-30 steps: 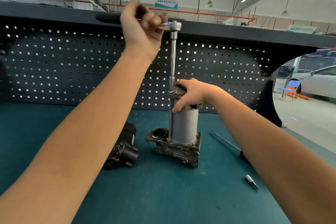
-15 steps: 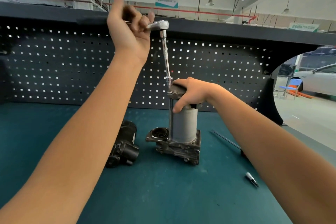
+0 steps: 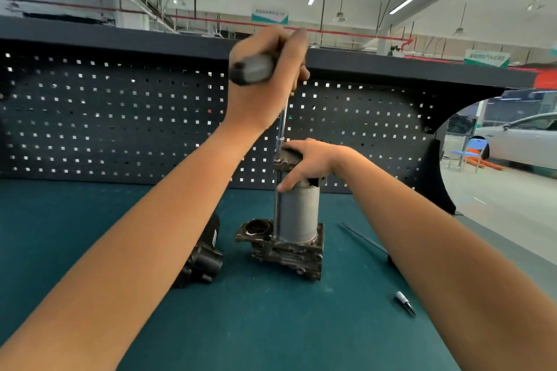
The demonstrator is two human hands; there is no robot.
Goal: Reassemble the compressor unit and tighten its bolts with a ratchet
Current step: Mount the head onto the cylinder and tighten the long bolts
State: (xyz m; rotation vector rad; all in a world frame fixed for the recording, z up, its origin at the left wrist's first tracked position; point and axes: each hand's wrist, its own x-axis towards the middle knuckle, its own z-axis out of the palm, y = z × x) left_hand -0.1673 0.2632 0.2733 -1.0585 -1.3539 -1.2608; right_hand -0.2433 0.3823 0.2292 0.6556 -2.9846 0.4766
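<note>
The compressor unit (image 3: 297,220) stands upright on the green bench mat: a grey cylinder on a dark cast base. My right hand (image 3: 310,163) grips its dark top cap, thumb down the cylinder's side. My left hand (image 3: 265,84) is raised above the unit and grips the ratchet (image 3: 253,69), whose handle end points toward me. A long thin extension bar (image 3: 281,126) runs from the ratchet down to a bolt at the left edge of the top cap. The ratchet head is hidden by my left hand.
A black motor part (image 3: 205,256) lies on the mat left of the unit. A thin rod (image 3: 361,238) and a small bit (image 3: 405,303) lie on the right. The perforated back panel (image 3: 120,123) stands behind. The mat's right edge drops to the floor.
My left hand has swung the ratchet handle round from pointing left to pointing toward me. The extension bar has come back near upright. My right hand stays on the cap.
</note>
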